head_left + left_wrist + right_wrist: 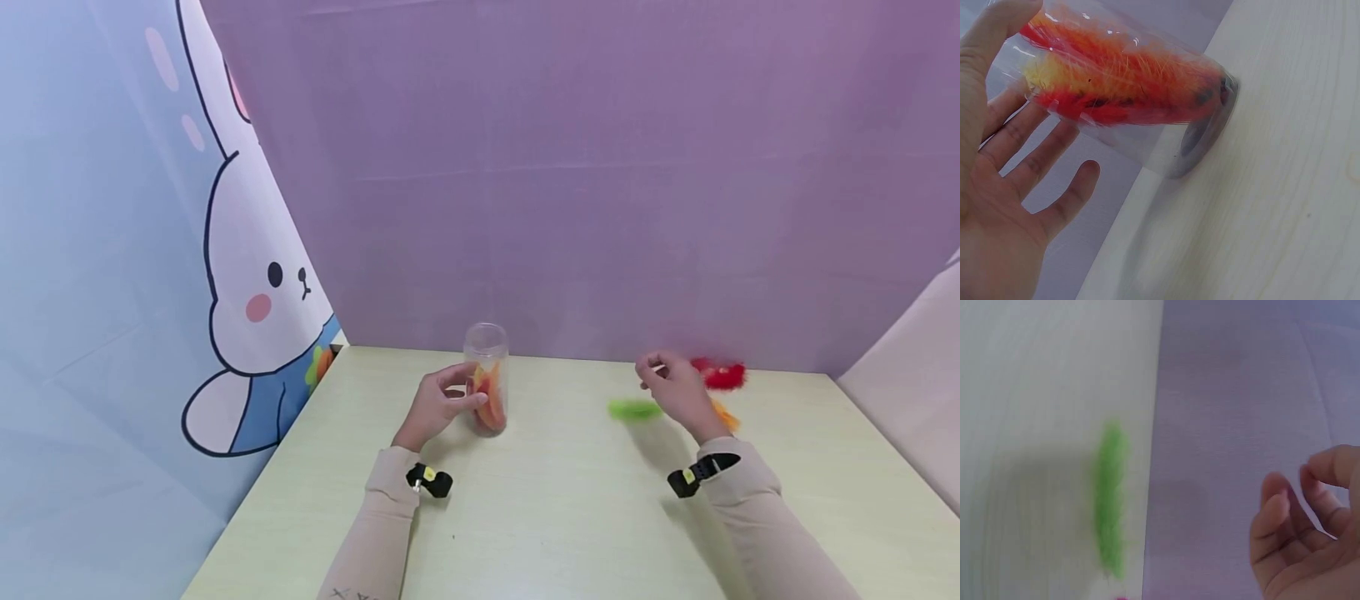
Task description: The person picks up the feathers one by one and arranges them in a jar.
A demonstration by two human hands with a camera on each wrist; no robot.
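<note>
A clear plastic jar (pixel 486 340) stands upright on the table, with red, orange and yellow feathers (pixel 1129 87) inside. My left hand (pixel 442 404) holds the jar from its left side, thumb on one side and fingers on the other. The little finger is off the wall in the left wrist view. Above the table, my right hand (pixel 678 392) hovers with loosely curled fingers (pixel 1269 519) and nothing visible between them. Beneath and left of it lies a green feather (pixel 633 410), blurred in the right wrist view.
Red feathers (pixel 723 375) lie behind the right hand near the back edge. An orange feather (pixel 726 415) is partly hidden by that wrist. A purple cloth (pixel 570 183) rises behind the pale table (pixel 555 517); a rabbit-print curtain (pixel 97 333) hangs at left.
</note>
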